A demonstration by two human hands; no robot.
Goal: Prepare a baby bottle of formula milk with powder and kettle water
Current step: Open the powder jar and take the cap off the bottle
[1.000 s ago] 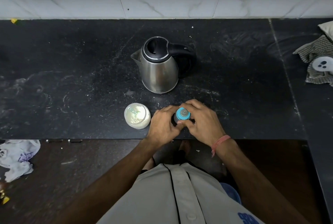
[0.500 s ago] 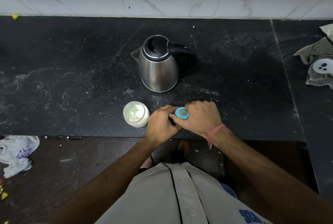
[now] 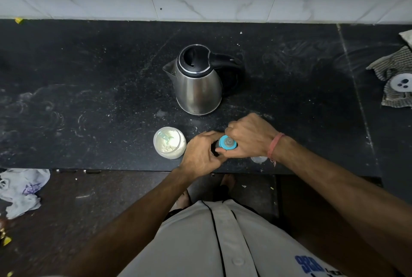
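Observation:
A baby bottle stands near the front edge of the black counter (image 3: 89, 98); only its blue screw ring with the nipple (image 3: 227, 142) shows between my hands. My left hand (image 3: 201, 153) grips the bottle's body from the left. My right hand (image 3: 249, 137) curls round the blue ring from the right, wrist turned outward. An open jar of white powder (image 3: 169, 142) with a pale scoop inside sits just left of my left hand. The steel kettle (image 3: 197, 83), lid down, stands behind the bottle, spout left, black handle right.
A clear cap-like piece (image 3: 258, 159) lies on the counter under my right wrist. A striped cloth with a white round thing (image 3: 399, 83) lies at the far right. A tiled wall runs behind. A plastic bag (image 3: 21, 189) lies on the floor at left.
My right hand has rotated round the blue ring, its wrist swinging further right. My left hand keeps its hold on the bottle. Kettle and jar stay put.

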